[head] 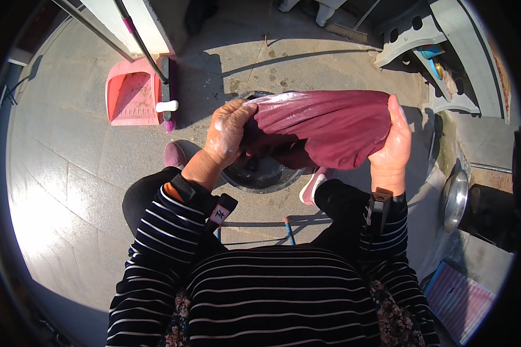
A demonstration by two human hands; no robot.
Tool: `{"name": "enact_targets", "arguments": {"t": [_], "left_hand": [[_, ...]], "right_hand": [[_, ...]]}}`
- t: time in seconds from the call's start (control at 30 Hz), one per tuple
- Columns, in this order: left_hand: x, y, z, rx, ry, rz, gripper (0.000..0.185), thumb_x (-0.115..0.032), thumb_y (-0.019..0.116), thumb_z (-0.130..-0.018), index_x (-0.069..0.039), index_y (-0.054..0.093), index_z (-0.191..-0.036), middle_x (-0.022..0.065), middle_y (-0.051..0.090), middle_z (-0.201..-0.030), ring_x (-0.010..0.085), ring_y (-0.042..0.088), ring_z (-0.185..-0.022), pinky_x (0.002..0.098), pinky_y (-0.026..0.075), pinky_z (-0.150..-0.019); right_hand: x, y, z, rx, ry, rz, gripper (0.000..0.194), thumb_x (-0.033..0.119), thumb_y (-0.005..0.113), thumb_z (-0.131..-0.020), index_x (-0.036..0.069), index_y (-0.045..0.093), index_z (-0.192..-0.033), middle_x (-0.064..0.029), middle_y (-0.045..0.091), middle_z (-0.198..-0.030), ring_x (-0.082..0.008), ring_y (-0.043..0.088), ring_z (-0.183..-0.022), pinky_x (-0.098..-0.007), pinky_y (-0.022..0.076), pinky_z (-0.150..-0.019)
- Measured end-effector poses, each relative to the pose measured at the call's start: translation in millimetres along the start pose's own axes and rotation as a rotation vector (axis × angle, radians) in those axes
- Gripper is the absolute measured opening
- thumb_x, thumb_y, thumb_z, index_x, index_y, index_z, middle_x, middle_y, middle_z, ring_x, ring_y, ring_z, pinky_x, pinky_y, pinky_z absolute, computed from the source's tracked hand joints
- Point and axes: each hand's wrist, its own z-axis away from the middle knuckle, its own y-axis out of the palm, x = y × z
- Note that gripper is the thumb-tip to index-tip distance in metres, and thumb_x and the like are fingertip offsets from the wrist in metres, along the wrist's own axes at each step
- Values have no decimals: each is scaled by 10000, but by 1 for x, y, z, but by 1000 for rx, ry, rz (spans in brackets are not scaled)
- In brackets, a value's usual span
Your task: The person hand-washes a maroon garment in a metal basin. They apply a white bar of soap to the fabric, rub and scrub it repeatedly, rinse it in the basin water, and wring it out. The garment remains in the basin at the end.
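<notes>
A wet maroon cloth garment [330,119] is stretched sideways between my two hands, with whitish suds along its upper left edge. My left hand [226,132] pinches its left end between thumb and fingers, and foam clings to the back of that hand. At the other end my right hand [391,141] holds the cloth, thumb up; its fingers are hidden by the fabric. Below the garment a black basin [260,184] sits on the floor between my feet, holding dark, wet contents that I cannot make out. Part of the cloth hangs over the basin.
At the left, a pink dustpan [132,93] stands beside a broom [167,86] near a white pillar [130,26]. A grey plastic piece [458,56], a metal bowl [455,201] and a ribbed washboard [462,299] are at the right. Another broom [347,32] lies farther back.
</notes>
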Motion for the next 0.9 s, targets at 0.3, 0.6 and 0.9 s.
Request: {"name": "enact_targets", "arguments": {"t": [0.3, 0.6, 0.9], "left_hand": [[1, -10, -2, -84, 198, -114, 164, -116, 573, -936, 17, 658, -978, 9, 649, -844, 80, 556, -760, 234, 462, -720], [5, -14, -4, -105, 270, -223, 192, -112, 574, -949, 43, 665, -1014, 23, 658, -846, 89, 566, -760, 244, 473, -715], [11, -17, -10, -191, 315, -345, 192, -86, 595, -925, 69, 665, -1015, 55, 667, -839, 107, 583, -755, 252, 484, -721]], "right_hand": [[-7, -5, -6, -89, -156, 506, 90, 5, 624, -841, -15, 640, -928, -70, 671, -901, -144, 637, -793, -270, 506, -764], [-10, -5, -9, -67, -147, 480, 144, 7, 654, -854, -19, 627, -993, -57, 673, -911, -114, 636, -789, -244, 504, -737], [-22, -16, -17, -20, -305, 703, 160, 43, 649, -902, -32, 645, -1044, -13, 647, -926, -56, 583, -842, -202, 469, -769]]}}
